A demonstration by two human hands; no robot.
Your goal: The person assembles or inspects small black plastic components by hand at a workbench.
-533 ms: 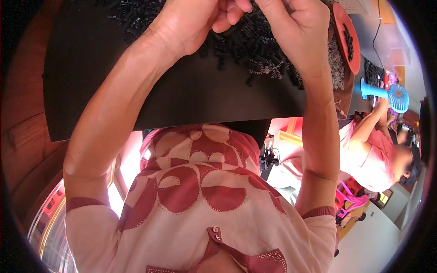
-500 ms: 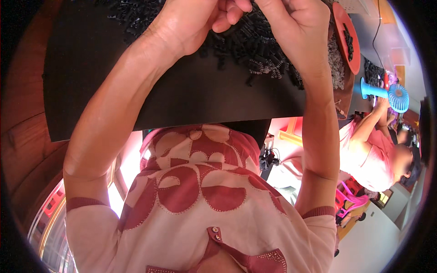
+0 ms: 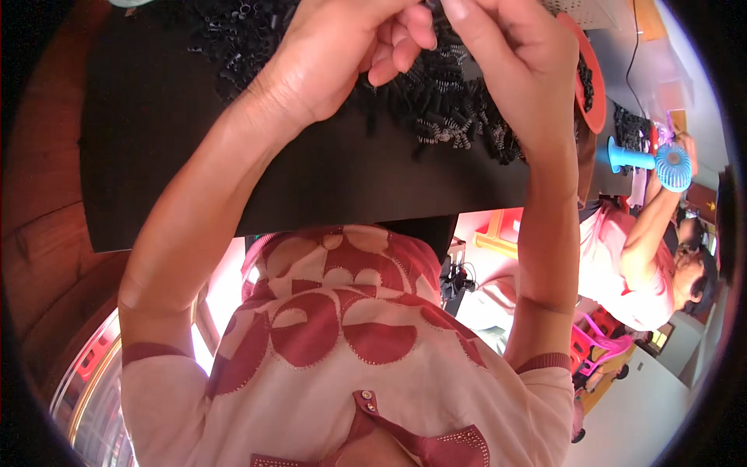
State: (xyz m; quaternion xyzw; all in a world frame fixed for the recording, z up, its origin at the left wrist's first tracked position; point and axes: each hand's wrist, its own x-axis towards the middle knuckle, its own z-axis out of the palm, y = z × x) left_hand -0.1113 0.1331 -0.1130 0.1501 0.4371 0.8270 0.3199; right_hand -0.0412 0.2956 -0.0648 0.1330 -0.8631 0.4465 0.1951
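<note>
Both my hands are raised over a dark table (image 3: 171,156), close together at the upper edge of view. Curled inward, the fingers of my left hand (image 3: 350,58) close toward the right hand, their foremost tips cut off by the frame. My right hand (image 3: 529,70) pinches with thumb and forefinger. A small dark bit shows between the hands, too little of it to name. Beneath and behind them lies a heap of small black coiled pieces (image 3: 459,109), some with pale, spring-like ridges.
An orange-red oval dish (image 3: 595,113) holding black pieces sits right of the heap, near a pale perforated basket (image 3: 587,12). Farther right are a blue handheld fan (image 3: 673,167), another person in pink (image 3: 634,284) and a pink plastic chair (image 3: 611,346). The table's front edge runs before my body.
Both hands appear slightly lower in view, as do the table and heap. They stay close together with fingers still closed. The other person's arm at the right has shifted.
</note>
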